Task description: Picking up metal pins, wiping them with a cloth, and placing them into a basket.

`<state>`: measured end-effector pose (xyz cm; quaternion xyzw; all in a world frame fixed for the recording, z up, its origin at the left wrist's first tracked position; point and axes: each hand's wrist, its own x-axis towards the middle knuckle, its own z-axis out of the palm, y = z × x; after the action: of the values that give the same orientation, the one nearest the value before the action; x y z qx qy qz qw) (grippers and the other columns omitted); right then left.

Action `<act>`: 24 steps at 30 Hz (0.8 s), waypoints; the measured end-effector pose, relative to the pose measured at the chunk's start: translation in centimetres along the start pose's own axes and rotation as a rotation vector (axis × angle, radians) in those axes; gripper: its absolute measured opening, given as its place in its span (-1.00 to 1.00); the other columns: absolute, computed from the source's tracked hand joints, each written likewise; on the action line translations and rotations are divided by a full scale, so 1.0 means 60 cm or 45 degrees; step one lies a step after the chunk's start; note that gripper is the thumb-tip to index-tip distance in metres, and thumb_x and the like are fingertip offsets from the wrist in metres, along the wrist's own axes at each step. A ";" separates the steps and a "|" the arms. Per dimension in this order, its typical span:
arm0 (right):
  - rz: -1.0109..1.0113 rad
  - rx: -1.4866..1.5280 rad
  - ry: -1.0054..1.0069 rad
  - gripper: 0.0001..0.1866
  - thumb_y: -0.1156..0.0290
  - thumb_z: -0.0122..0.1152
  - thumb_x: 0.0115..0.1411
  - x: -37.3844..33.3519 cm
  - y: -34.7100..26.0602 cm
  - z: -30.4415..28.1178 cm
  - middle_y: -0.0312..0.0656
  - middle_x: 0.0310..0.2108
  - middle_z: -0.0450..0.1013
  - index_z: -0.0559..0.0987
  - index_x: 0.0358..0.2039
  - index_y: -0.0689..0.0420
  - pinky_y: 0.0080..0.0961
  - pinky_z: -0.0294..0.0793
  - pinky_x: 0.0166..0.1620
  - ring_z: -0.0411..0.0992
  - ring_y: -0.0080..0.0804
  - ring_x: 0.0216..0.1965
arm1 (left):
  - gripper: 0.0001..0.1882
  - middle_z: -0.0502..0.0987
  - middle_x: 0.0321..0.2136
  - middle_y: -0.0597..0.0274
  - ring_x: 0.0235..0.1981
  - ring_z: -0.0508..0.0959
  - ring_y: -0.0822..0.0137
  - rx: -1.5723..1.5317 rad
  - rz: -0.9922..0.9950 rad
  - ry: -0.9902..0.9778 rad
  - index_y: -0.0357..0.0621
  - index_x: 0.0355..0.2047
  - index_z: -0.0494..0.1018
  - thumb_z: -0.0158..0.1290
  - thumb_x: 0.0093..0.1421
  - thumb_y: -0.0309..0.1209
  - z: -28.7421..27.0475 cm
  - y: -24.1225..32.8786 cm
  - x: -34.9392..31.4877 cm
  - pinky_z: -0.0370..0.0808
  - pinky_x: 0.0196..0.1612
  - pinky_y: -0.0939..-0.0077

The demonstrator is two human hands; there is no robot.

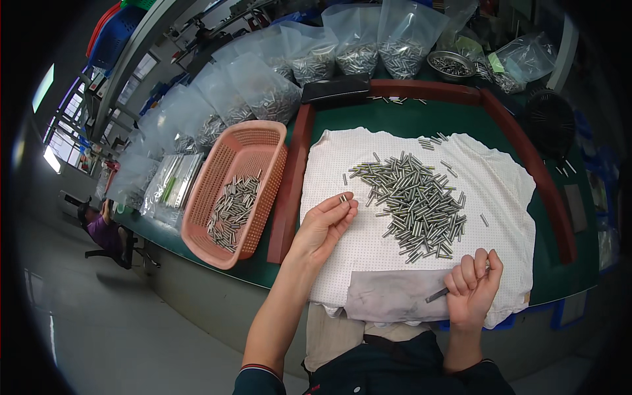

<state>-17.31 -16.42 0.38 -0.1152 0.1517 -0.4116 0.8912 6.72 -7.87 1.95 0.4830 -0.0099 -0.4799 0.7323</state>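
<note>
Between thumb and fingertips, my left hand (327,222) pinches a small metal pin (343,198), just left of a heap of metal pins (421,207) on a white dotted cloth (329,158). My right hand (475,284) is curled palm up around a dark, slim tool (437,295), whose end sticks out leftward from the fist; its kind is unclear. Under that end lies a folded greyish cloth (382,296) at the table's near edge. Left of the white cloth stands a pink plastic basket (192,220) with more metal pins in it.
Dark red wooden rails (526,151) frame the green table (559,276). Clear bags of metal parts (359,39) line the back and left. A metal bowl of parts (451,66) and a black fan-like object (550,122) are at back right. A person (108,230) sits far left.
</note>
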 end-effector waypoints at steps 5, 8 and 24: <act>0.006 -0.004 0.010 -0.59 0.18 -0.38 0.24 0.000 -0.001 0.003 -0.40 -0.85 -0.06 0.12 -0.74 0.03 -0.67 -0.12 -0.74 -0.18 -0.64 -0.83 | -0.84 0.34 -0.56 0.26 -0.61 0.33 0.53 0.245 0.132 -0.101 -0.34 -0.28 0.31 -0.16 0.19 -0.49 -0.018 -0.004 -0.020 0.31 -0.50 0.73; 0.012 -0.014 0.011 -0.59 0.19 -0.39 0.24 0.000 0.000 0.004 -0.40 -0.85 -0.06 0.12 -0.74 0.03 -0.67 -0.12 -0.74 -0.18 -0.64 -0.83 | -0.80 0.25 -0.66 0.32 -0.67 0.23 0.56 0.428 0.203 -0.064 -0.24 -0.46 0.26 -0.23 0.24 -0.38 -0.013 0.004 -0.051 0.18 -0.60 0.73; 0.023 -0.024 0.013 -0.59 0.19 -0.41 0.24 0.001 -0.001 0.000 -0.40 -0.85 -0.05 0.12 -0.74 0.02 -0.66 -0.13 -0.73 -0.18 -0.64 -0.83 | -0.93 0.37 -0.56 0.17 -0.39 0.39 0.21 2.195 1.669 0.987 -0.26 -0.49 0.42 0.02 0.01 -0.51 -0.076 0.152 -0.143 0.28 -0.23 0.41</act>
<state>-17.28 -16.51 0.37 -0.1202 0.1611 -0.4025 0.8931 10.61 2.07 9.94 0.8408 -0.3583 0.3402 0.2213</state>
